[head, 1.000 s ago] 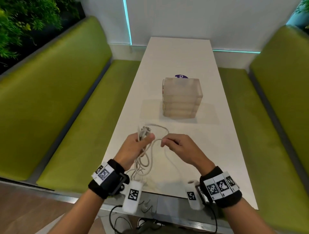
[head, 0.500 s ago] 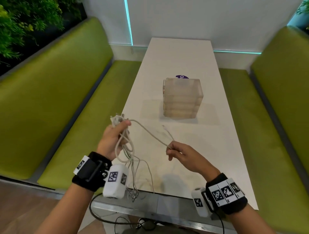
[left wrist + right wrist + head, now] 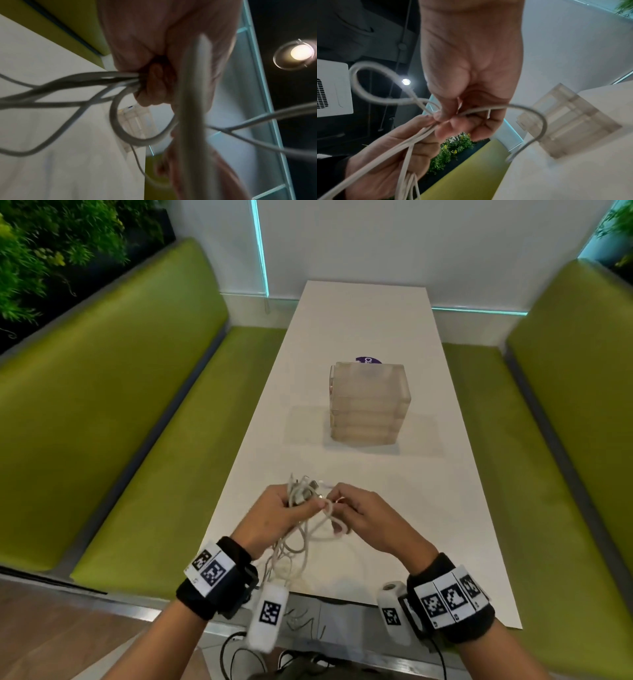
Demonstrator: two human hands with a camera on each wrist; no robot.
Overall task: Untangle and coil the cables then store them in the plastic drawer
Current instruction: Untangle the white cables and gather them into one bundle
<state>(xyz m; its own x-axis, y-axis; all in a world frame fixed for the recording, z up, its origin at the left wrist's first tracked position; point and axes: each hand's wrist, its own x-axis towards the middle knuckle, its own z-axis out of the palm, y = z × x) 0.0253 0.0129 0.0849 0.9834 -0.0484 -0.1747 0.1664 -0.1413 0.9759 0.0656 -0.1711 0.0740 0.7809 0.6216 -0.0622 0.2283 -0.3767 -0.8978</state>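
Observation:
A bundle of white cables hangs in the air over the near end of the white table. My left hand grips the bunch with the plugs sticking up from its fist; in the left wrist view the cables run out from under its curled fingers. My right hand meets it and pinches one cable between thumb and fingers; that cable curls into a small loop. The translucent plastic drawer unit stands shut at the middle of the table, beyond both hands, and shows in the right wrist view.
Green benches run along both sides of the table: the left bench and the right bench. A purple round sticker peeks out behind the drawer unit. Loose cable loops dangle below the near table edge.
My left hand came back in from the left with the bundle and my right hand moved up to it. The stretched cable between them has gone slack into a loop.

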